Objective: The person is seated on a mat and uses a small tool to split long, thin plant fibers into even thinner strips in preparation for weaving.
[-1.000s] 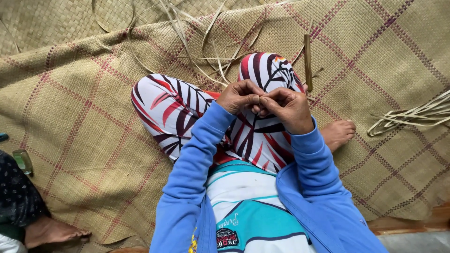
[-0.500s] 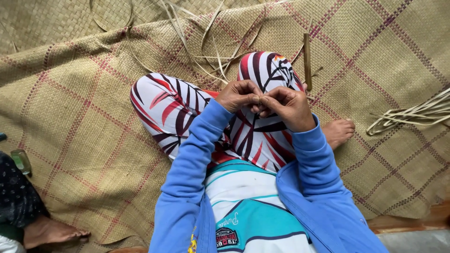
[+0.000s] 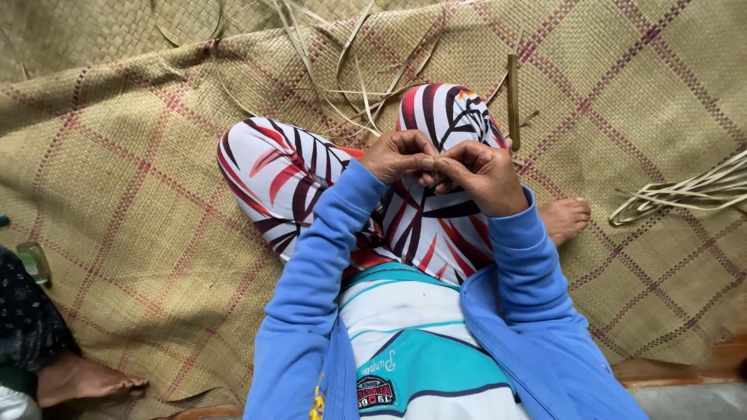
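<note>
Two hands at frame centre, left hand point(image 3: 401, 153) and right hand point(image 3: 480, 173) touching, fingertips pinched together on something too small to tell, woven mat point(image 3: 140, 194) beneath, loose straw strips point(image 3: 685, 193) at right edge.

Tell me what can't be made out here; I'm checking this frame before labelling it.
- Head view: whatever the left hand and right hand pinch is hidden by curled fingers.
- Other person's foot: body cut off by the left edge.
- Loose strips run off the right edge.
</note>
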